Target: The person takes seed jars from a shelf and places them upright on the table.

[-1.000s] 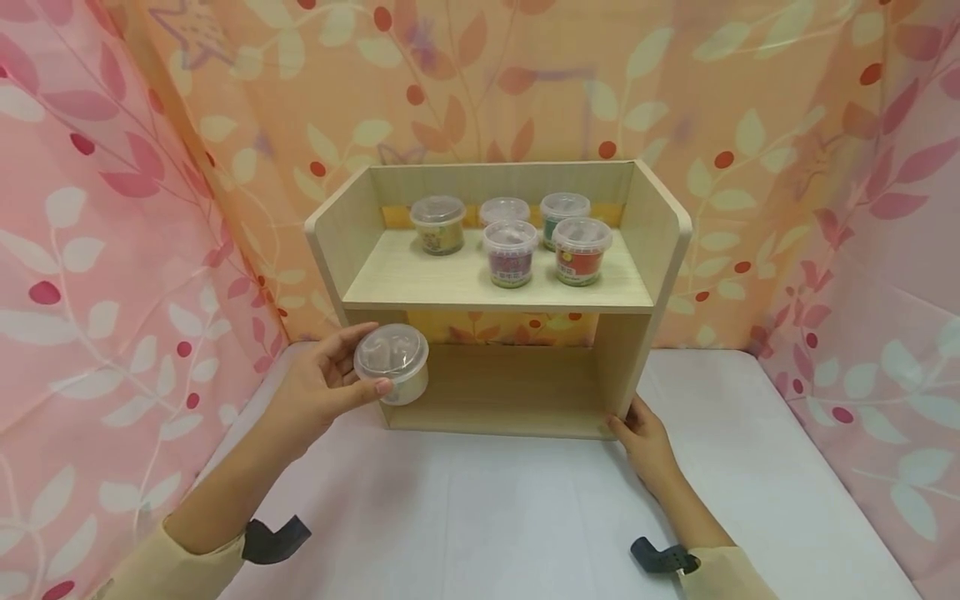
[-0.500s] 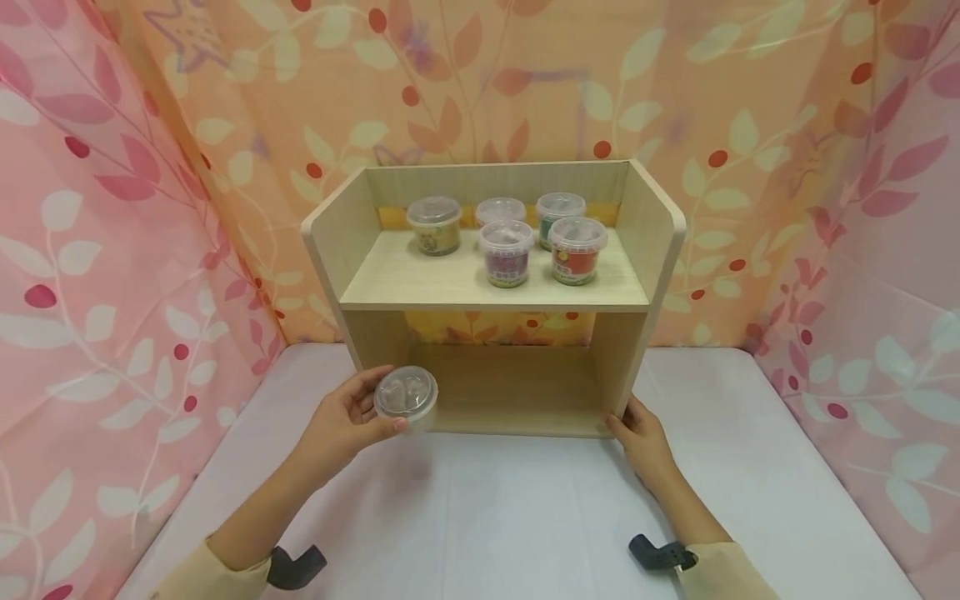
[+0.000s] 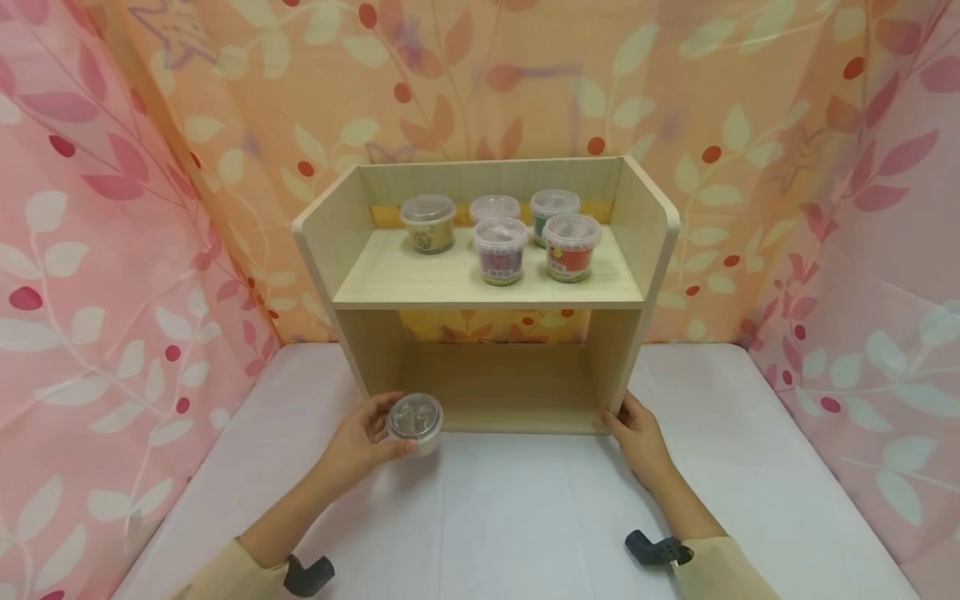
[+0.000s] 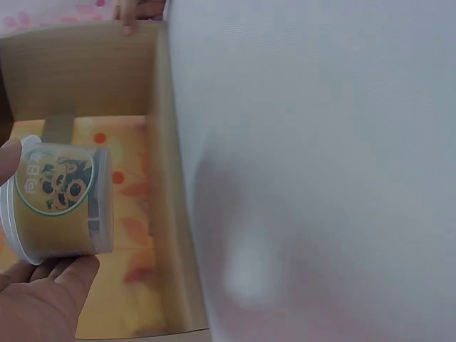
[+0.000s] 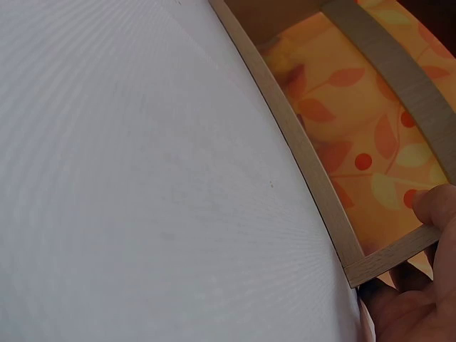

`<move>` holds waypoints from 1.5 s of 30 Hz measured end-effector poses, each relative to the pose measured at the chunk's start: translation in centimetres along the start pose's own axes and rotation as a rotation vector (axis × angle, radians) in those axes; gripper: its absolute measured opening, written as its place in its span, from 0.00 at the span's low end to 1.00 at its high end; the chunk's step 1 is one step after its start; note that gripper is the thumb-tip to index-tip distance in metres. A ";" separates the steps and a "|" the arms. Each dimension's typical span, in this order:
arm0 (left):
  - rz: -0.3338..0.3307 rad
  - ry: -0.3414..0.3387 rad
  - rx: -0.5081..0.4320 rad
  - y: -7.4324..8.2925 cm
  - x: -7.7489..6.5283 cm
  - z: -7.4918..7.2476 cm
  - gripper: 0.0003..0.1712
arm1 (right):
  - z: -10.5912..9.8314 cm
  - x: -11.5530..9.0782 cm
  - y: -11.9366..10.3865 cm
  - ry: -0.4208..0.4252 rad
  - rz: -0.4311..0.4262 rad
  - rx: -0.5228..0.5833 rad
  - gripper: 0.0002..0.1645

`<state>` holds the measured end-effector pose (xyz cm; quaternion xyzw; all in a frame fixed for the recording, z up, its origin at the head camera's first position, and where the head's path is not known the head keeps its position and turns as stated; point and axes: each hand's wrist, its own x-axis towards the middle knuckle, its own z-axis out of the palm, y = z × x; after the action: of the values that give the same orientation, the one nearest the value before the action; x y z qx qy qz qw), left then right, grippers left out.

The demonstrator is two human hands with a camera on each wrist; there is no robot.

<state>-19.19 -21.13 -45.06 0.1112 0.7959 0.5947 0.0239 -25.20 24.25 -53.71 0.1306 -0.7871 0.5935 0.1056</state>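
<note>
My left hand (image 3: 365, 440) grips a small lidded plastic tub (image 3: 417, 419) between thumb and fingers, in front of the shelf's lower left corner. In the left wrist view the tub (image 4: 60, 196) shows a yellow label with a sunflower picture, and it appears held above the table. The two-tier wooden shelf (image 3: 487, 287) stands upright in the middle. My right hand (image 3: 637, 433) pinches the front edge of its right side panel near the bottom. In the right wrist view the thumb lies inside the panel (image 5: 392, 255) and the fingers outside.
On the upper tier stand several lidded tubs: a yellow one (image 3: 428, 225) at left, a purple one (image 3: 500, 252), a red one (image 3: 572, 249), a green one (image 3: 553, 218) and one partly hidden. White cloth covers the table (image 3: 510, 517). Patterned curtains (image 3: 480, 75) hang around it.
My left hand has lowered the tub from beside the upper board and brought it nearer and slightly right. The right hand keeps its hold on the shelf panel.
</note>
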 end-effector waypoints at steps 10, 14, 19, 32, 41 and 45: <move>-0.114 0.039 -0.087 -2.3 0.8 0.6 0.48 | 0.1 0.3 -0.1 0.007 0.002 0.020 0.37; -0.142 0.060 -0.093 -3.3 1.2 0.9 0.48 | 0.1 0.3 -0.1 0.002 -0.010 0.049 0.36; -0.169 0.072 -0.072 -4.1 1.5 1.3 0.49 | 0.1 0.3 -0.2 -0.009 0.008 0.047 0.37; -0.208 0.012 0.095 -2.8 1.3 1.2 0.53 | -0.2 0.4 -0.4 -0.001 0.010 0.024 0.38; -0.175 -0.009 0.129 -3.4 1.0 1.2 0.55 | -0.1 0.0 0.0 -0.011 0.024 0.038 0.38; -0.142 -0.015 0.164 -3.2 0.8 1.2 0.56 | -0.1 0.0 0.1 -0.010 0.025 0.033 0.38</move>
<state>-20.22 -20.67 -48.40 0.0603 0.8475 0.5236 0.0627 -25.24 24.41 -53.81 0.1255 -0.7793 0.6070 0.0921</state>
